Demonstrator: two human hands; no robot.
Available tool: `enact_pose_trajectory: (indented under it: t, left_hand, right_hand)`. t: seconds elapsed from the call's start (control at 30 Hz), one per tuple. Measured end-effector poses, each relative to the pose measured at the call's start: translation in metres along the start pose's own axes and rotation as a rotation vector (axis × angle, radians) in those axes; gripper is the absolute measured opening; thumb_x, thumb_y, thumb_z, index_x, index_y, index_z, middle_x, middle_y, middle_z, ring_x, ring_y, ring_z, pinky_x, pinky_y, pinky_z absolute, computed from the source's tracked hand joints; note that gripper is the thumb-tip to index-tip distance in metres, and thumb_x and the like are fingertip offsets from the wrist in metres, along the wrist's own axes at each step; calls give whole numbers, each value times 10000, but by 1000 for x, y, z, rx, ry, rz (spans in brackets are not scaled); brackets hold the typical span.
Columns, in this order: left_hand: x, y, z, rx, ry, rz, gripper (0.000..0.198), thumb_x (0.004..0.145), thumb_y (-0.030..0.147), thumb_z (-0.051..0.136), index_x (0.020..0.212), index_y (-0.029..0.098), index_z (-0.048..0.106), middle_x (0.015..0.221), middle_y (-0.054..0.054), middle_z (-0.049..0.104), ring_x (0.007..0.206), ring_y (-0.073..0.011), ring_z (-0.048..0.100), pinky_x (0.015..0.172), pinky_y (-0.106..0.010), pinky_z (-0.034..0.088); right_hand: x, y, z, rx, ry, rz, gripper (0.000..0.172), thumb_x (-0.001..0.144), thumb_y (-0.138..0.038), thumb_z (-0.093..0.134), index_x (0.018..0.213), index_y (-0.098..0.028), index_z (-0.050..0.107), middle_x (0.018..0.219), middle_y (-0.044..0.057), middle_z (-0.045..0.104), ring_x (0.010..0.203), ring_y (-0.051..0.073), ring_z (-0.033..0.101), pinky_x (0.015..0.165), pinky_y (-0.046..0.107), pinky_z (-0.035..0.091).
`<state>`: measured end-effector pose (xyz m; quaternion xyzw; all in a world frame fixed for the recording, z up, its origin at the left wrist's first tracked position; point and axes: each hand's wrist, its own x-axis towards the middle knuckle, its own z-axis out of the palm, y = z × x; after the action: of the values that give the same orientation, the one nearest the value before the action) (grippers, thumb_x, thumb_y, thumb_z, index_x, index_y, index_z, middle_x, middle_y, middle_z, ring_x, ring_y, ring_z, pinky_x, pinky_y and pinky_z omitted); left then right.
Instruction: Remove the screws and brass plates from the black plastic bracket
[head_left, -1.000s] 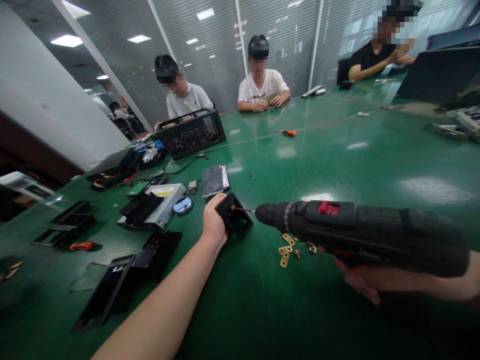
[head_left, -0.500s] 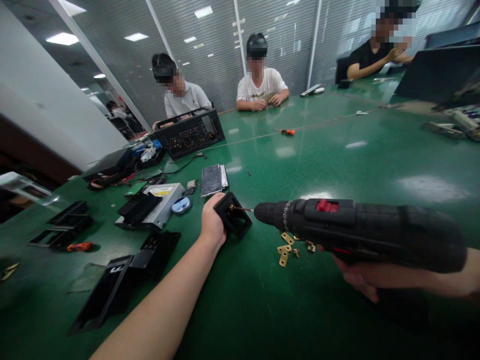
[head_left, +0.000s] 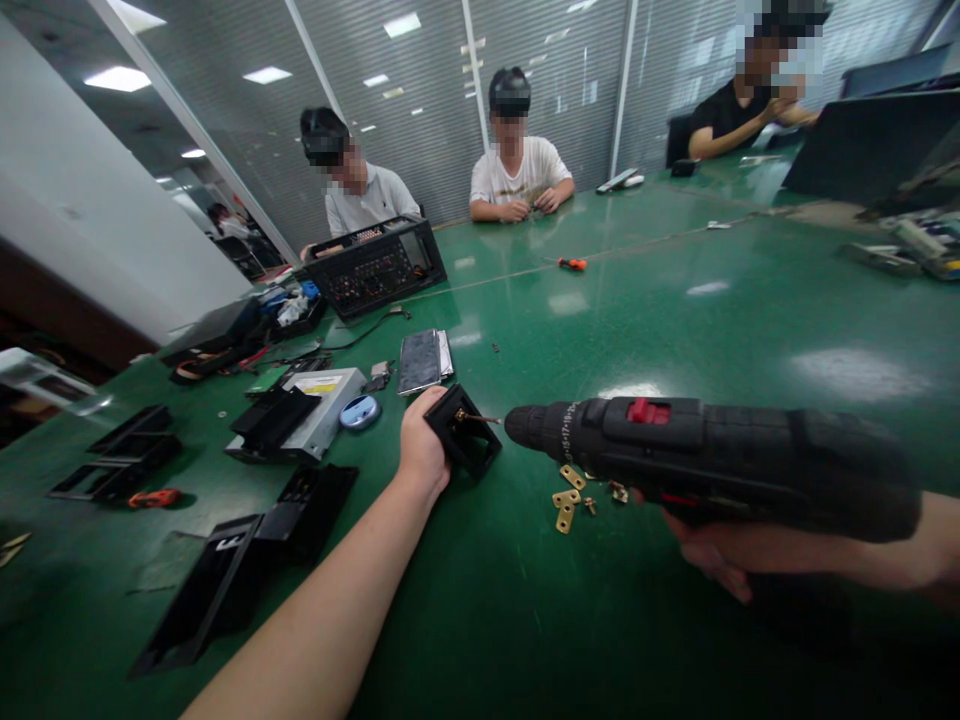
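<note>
My left hand [head_left: 421, 445] grips a small black plastic frame part [head_left: 465, 433] standing on edge on the green table [head_left: 675, 330]. My right hand [head_left: 720, 560] is wrapped round the handle of a black cordless drill [head_left: 712, 462] with a red switch. The drill lies level, and its bit tip touches a brass screw on the frame's right side. Several small brass plates and screws [head_left: 574, 495] lie on the table just under the drill's chuck.
To the left lie black bezels [head_left: 247, 565], a silver drive [head_left: 307, 415], a blue disc [head_left: 360, 412], a dark flat panel [head_left: 422, 360] and an orange-handled tool [head_left: 154, 497]. A black computer case [head_left: 375, 265] stands farther back. Three other people sit at the far side.
The view has drifted slightly; the drill and both hands stay in the same pose against the frame part.
</note>
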<state>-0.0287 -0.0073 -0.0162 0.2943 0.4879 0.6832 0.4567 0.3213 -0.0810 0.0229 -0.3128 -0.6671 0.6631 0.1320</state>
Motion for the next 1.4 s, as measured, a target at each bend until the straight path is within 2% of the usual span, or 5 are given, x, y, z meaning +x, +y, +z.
enact_pose_trajectory:
  t: [0.17, 0.37, 0.7, 0.9, 1.4]
  left_hand:
    - [0, 2, 1, -1, 0, -17, 255, 655, 404, 846, 707, 223, 674, 683, 13, 646, 645, -171, 610, 628, -280, 498]
    - [-1, 4, 2, 7, 12, -53, 238, 646, 394, 822, 718, 219, 678, 666, 11, 625, 618, -170, 592, 604, -280, 483]
    - [0, 4, 0, 9, 42, -83, 237, 655, 381, 828, 752, 221, 682, 676, 8, 634, 623, -186, 611, 594, -286, 494]
    - [2, 0, -3, -3, -12, -37, 274, 643, 400, 862, 745, 219, 683, 687, 15, 651, 631, -173, 623, 619, -281, 506]
    - [1, -1, -3, 0, -18, -24, 267, 669, 400, 860, 735, 227, 668, 678, 26, 640, 630, -172, 624, 630, -289, 509]
  right_hand:
    - [4, 15, -4, 7, -50, -44, 445, 1023, -652, 810, 959, -214, 765, 788, 17, 688, 704, 166, 705, 629, 284, 649]
    - [12, 24, -7, 176, -68, -129, 592, 1005, -494, 888, 1513, -304, 650, 849, -68, 632, 643, 124, 704, 609, 246, 637]
    - [18, 20, -9, 265, -95, -19, 488, 898, -455, 989, 1251, -234, 735, 820, -59, 698, 651, 131, 759, 602, 235, 651]
    - [10, 11, -7, 329, -25, 22, 494, 869, -316, 1020, 1290, -289, 763, 963, -56, 739, 736, 116, 810, 690, 221, 712]
    - [3, 6, -4, 235, 26, 15, 410, 916, -418, 985, 1243, -266, 789, 905, -37, 712, 725, 129, 782, 642, 204, 681]
